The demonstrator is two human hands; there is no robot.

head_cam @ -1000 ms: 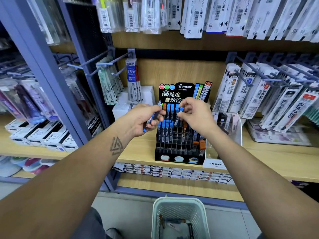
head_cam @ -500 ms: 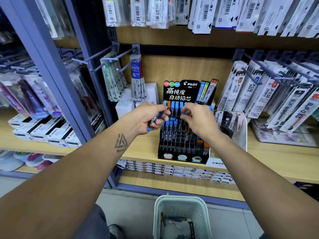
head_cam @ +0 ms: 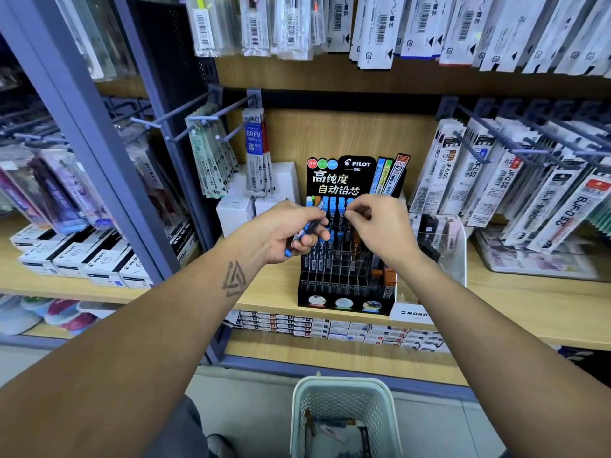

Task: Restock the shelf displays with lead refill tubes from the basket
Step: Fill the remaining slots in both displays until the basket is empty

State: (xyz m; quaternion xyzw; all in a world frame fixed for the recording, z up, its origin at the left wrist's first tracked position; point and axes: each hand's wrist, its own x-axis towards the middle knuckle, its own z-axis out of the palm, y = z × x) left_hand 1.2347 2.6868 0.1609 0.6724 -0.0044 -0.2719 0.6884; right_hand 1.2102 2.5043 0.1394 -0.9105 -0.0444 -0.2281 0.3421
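wooden shelf (head_cam: 284,292) | Pilot display rack (head_cam: 347,279) | basket (head_cam: 344,391) on floor

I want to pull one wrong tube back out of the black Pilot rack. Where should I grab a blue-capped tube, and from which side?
Pinch the blue cap of a blue-capped tube from above, probably. The tubes stand upright in the rack, packed side by side in narrow slots, so only the caps stick out free.

basket (head_cam: 344,391) cut off below, contents blurred — indistinct
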